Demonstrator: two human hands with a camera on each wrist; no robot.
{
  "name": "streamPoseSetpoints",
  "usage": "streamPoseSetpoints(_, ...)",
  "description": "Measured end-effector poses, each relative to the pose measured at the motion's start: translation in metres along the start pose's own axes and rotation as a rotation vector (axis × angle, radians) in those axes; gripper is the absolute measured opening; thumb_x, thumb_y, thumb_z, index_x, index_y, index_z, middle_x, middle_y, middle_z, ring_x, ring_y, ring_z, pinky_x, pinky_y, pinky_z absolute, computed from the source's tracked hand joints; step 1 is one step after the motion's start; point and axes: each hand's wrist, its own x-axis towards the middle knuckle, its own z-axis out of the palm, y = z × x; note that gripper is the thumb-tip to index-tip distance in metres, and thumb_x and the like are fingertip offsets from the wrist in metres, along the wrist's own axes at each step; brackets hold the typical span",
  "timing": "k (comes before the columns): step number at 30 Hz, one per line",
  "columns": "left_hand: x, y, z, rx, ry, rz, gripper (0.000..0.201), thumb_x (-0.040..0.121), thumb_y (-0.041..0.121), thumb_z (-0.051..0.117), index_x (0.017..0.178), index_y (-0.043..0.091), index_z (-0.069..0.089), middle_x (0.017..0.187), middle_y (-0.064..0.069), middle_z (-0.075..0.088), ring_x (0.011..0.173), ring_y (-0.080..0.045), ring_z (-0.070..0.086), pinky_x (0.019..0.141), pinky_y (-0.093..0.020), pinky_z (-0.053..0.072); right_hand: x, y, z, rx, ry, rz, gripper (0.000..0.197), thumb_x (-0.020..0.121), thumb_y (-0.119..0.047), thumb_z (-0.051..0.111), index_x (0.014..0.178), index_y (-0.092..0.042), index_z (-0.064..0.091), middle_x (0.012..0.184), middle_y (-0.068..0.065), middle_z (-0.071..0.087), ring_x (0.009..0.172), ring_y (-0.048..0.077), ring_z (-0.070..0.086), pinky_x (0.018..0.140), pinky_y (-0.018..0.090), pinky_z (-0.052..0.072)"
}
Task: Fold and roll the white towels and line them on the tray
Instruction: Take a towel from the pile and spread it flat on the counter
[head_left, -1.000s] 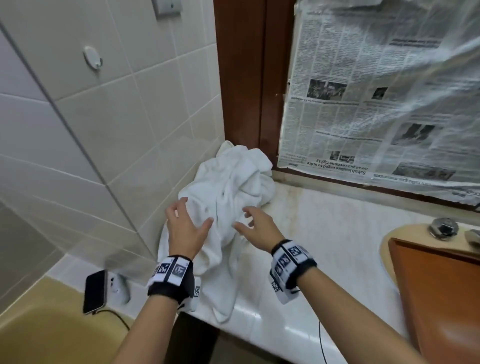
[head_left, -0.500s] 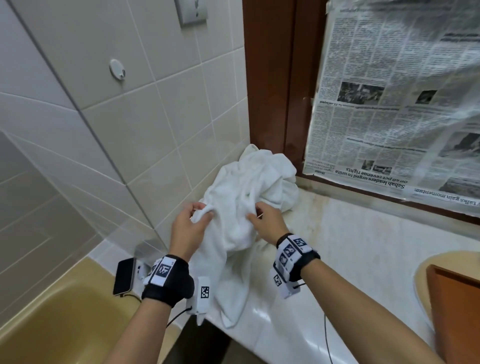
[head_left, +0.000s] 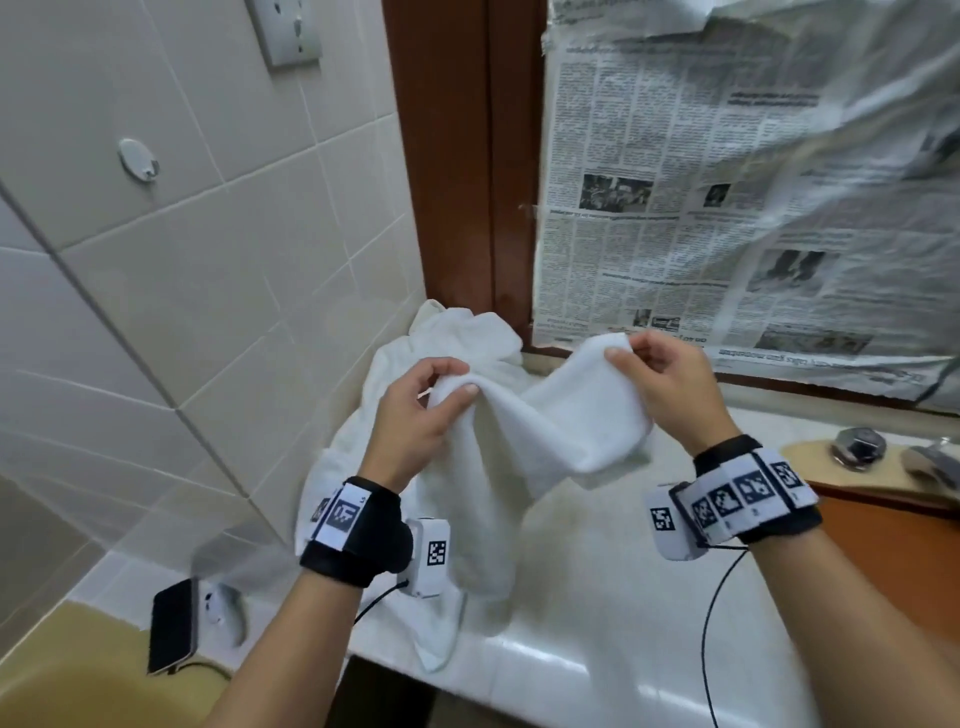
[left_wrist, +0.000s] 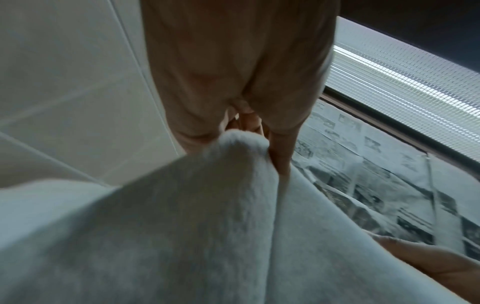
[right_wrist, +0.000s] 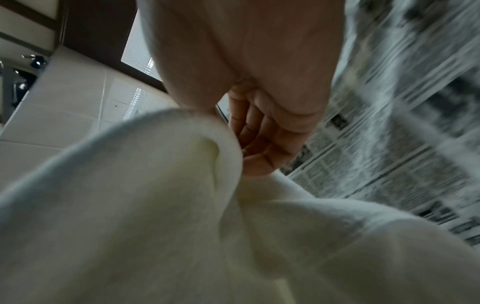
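Note:
A white towel (head_left: 545, 421) hangs in the air between my two hands above the counter. My left hand (head_left: 441, 387) pinches one top corner of it, and my right hand (head_left: 626, 351) pinches the other corner higher up. The cloth sags between them and drapes down over the counter's front. Both wrist views are filled by the same white towel (left_wrist: 207, 226) (right_wrist: 182, 205) under curled fingers (left_wrist: 280, 162) (right_wrist: 259, 144). A heap of more white towels (head_left: 467, 338) lies in the corner behind. The brown wooden tray (head_left: 893, 561) shows at the right edge.
The white counter (head_left: 597, 597) runs along a window covered with newspaper (head_left: 727, 208). A tiled wall (head_left: 182, 312) stands at the left. A dark phone (head_left: 174, 629) leans by a yellow tub (head_left: 78, 691). A chrome tap knob (head_left: 857, 447) sits at the right.
Both hands have taken hold of a towel from the heap, lifted it and pulled its corners apart, the right hand going up and to the right.

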Motion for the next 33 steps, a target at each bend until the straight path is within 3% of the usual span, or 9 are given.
streamPoseSetpoints(5, -0.007, -0.013, 0.047, -0.034, -0.172, -0.011, 0.014, 0.088, 0.030, 0.075, 0.101, 0.028, 0.069, 0.102, 0.013, 0.069, 0.094, -0.016, 0.066, 0.080, -0.033, 0.053, -0.035, 0.023, -0.031, -0.036, 0.066, 0.127, 0.009, 0.088, -0.025, 0.073, 0.084, -0.018, 0.068, 0.083, -0.001, 0.070, 0.076, 0.013, 0.063, 0.069, 0.028, 0.049)
streamPoseSetpoints(8, -0.019, -0.030, 0.074, -0.050, -0.266, -0.098, 0.016, 0.085, 0.036, 0.074, 0.098, 0.029, 0.070, 0.100, 0.011, 0.070, 0.096, -0.019, 0.067, 0.084, -0.043, 0.058, -0.060, 0.053, -0.031, -0.084, 0.074, 0.267, 0.011, 0.087, -0.029, 0.074, 0.087, -0.019, 0.069, 0.087, -0.001, 0.071, 0.085, 0.019, 0.066, 0.076, 0.034, 0.053)
streamPoseSetpoints(10, -0.028, -0.044, 0.089, -0.065, -0.301, -0.151, 0.016, 0.082, 0.038, 0.072, 0.096, 0.030, 0.071, 0.102, 0.009, 0.071, 0.099, -0.018, 0.067, 0.087, -0.047, 0.057, -0.076, 0.072, -0.028, -0.133, 0.036, 0.365, 0.015, 0.088, -0.031, 0.072, 0.098, -0.019, 0.069, 0.094, -0.003, 0.070, 0.094, 0.020, 0.066, 0.084, 0.033, 0.053)
streamPoseSetpoints(14, -0.045, -0.059, 0.107, -0.100, -0.334, -0.255, 0.011, 0.088, 0.030, 0.070, 0.098, 0.034, 0.073, 0.107, 0.009, 0.070, 0.109, -0.019, 0.063, 0.078, -0.035, 0.059, -0.114, 0.083, -0.024, -0.170, 0.005, 0.467, 0.036, 0.093, -0.031, 0.066, 0.127, -0.020, 0.061, 0.116, -0.009, 0.064, 0.108, 0.006, 0.059, 0.091, 0.025, 0.046)
streamPoseSetpoints(16, -0.050, -0.061, 0.110, -0.118, -0.355, -0.274, 0.015, 0.089, 0.027, 0.069, 0.103, 0.032, 0.073, 0.111, 0.004, 0.068, 0.113, -0.021, 0.061, 0.082, -0.039, 0.059, -0.139, 0.080, -0.019, -0.161, 0.035, 0.447, 0.036, 0.090, -0.030, 0.070, 0.124, -0.022, 0.062, 0.116, -0.013, 0.063, 0.103, -0.002, 0.058, 0.085, 0.021, 0.047)
streamPoseSetpoints(20, -0.057, -0.055, 0.119, -0.242, -0.377, -0.390, 0.024, 0.092, 0.017, 0.067, 0.113, 0.026, 0.070, 0.099, 0.000, 0.059, 0.101, -0.020, 0.062, 0.081, -0.044, 0.060, -0.192, 0.087, 0.012, -0.238, -0.020, 0.393, 0.033, 0.082, -0.032, 0.077, 0.110, -0.024, 0.062, 0.104, -0.012, 0.062, 0.091, 0.004, 0.059, 0.077, 0.020, 0.046)
streamPoseSetpoints(26, -0.066, -0.039, 0.129, -0.290, -0.392, -0.417, 0.032, 0.093, 0.003, 0.062, 0.122, 0.015, 0.065, 0.098, 0.001, 0.052, 0.085, -0.011, 0.060, 0.071, -0.031, 0.058, -0.208, 0.142, 0.045, -0.592, -0.119, 0.520, 0.065, 0.083, -0.050, 0.069, 0.137, -0.025, 0.043, 0.135, -0.005, 0.042, 0.123, 0.019, 0.044, 0.095, 0.038, 0.045)
streamPoseSetpoints(30, -0.071, -0.034, 0.133, -0.308, -0.370, -0.464, 0.037, 0.093, 0.000, 0.061, 0.126, 0.015, 0.062, 0.100, 0.002, 0.054, 0.082, -0.005, 0.064, 0.068, -0.023, 0.055, -0.193, 0.170, 0.036, -0.421, -0.085, 0.586, 0.067, 0.078, -0.052, 0.073, 0.134, -0.023, 0.048, 0.135, 0.000, 0.044, 0.118, 0.023, 0.051, 0.098, 0.039, 0.046)
streamPoseSetpoints(33, -0.074, -0.032, 0.135, -0.303, -0.377, -0.463, 0.041, 0.092, 0.001, 0.064, 0.128, 0.019, 0.061, 0.112, 0.001, 0.058, 0.081, 0.000, 0.068, 0.069, -0.027, 0.057, -0.185, 0.178, 0.033, -0.317, -0.054, 0.543, 0.051, 0.080, -0.040, 0.074, 0.122, -0.019, 0.056, 0.120, -0.001, 0.054, 0.102, 0.018, 0.056, 0.093, 0.035, 0.048)
